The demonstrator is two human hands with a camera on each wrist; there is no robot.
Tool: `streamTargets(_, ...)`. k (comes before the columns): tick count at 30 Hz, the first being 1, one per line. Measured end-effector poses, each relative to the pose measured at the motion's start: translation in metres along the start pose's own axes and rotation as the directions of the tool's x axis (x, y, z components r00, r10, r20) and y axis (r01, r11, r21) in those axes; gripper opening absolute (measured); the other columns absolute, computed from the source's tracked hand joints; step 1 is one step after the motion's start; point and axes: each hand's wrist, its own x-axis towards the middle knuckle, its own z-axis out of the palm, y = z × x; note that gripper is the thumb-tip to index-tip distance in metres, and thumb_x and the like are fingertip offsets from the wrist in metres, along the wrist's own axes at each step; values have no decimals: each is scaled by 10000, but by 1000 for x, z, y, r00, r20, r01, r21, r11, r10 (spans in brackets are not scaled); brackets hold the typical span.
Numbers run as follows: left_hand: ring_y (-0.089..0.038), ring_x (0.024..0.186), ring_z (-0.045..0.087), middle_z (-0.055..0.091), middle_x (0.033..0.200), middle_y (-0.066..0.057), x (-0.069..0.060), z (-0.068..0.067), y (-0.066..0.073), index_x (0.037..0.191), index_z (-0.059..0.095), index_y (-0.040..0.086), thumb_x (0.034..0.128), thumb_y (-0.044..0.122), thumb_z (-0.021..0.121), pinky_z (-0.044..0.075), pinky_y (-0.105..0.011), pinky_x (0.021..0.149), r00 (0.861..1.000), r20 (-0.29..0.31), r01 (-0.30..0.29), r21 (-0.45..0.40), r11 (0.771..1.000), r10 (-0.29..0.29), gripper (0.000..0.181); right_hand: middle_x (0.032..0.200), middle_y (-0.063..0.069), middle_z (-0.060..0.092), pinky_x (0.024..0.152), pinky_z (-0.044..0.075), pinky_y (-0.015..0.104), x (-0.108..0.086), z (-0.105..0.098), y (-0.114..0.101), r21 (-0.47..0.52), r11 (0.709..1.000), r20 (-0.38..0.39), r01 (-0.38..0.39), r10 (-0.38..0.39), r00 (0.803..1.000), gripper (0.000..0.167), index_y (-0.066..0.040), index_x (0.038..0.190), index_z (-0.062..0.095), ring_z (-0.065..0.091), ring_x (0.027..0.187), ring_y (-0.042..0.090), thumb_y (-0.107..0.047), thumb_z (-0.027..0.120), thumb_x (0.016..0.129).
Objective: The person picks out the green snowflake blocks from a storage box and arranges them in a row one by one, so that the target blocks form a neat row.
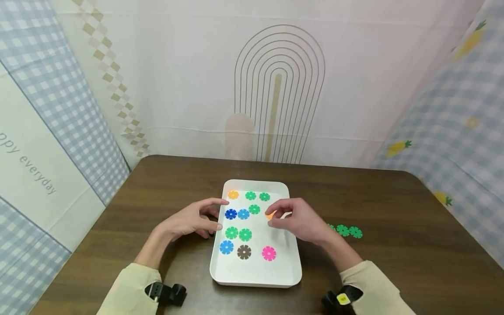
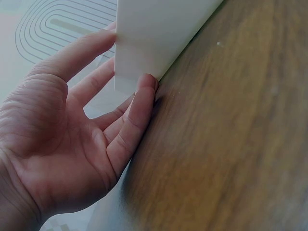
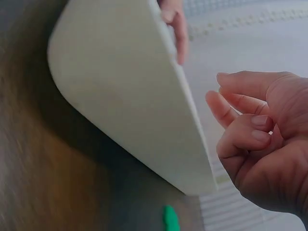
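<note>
A white tray [image 1: 256, 280] holds flower-shaped discs: one orange [image 1: 233, 194], one dark blue [image 1: 231, 214], one brown [image 1: 244, 252], one pink [image 1: 269, 253], two light blue and several green. My left hand [image 1: 195, 218] touches the tray's left side with thumb and fingertips, fingers spread and loosely bent. The left wrist view shows this hand [image 2: 82, 130] against the tray wall [image 2: 144, 43]. Over the tray's right half, my right hand [image 1: 299, 218] pinches another orange disc [image 1: 269, 215] between thumb and fingers. In the right wrist view that disc is hidden behind my right hand [image 3: 269, 139].
Several green discs [image 1: 343, 230] lie on the brown table [image 1: 393, 210] to the right of the tray, partly behind my right wrist. A patterned cloth [image 1: 189, 87] hangs behind the table, with blue checked cloths at both sides.
</note>
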Motion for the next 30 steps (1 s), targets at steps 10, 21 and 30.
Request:
streamTargets(10, -263, 928, 683, 595, 1260, -206, 0, -1, 1, 1554, 501, 177, 935, 207, 804, 615, -411, 766, 1000, 0, 0, -4, 1000, 0, 690, 929, 29, 693, 681, 474, 314, 7, 26, -4, -16, 1000, 103, 26, -24, 994, 194, -88, 1090, 791, 602, 871, 194, -142, 828, 906)
streamTargets(21, -265, 935, 682, 592, 1264, -204, -1, -1, -1, 1552, 503, 179, 938, 215, 802, 614, -410, 772, 1000, -1, 2, -3, 1000, -2, 683, 907, 10, 682, 662, 479, 290, 20, 48, -3, -82, 996, 85, -32, 39, 996, 181, -126, 1073, 801, 591, 841, 186, -125, 842, 896)
streamTargets(30, -260, 927, 686, 600, 1256, -201, -1, 0, 1, 1549, 506, 180, 935, 215, 805, 614, -407, 765, 1000, 3, 2, -3, 1000, -2, 683, 840, 17, 634, 636, 450, 270, 24, 60, 1, -132, 987, 56, -89, 97, 994, 225, -142, 1073, 794, 572, 769, 180, -157, 881, 865)
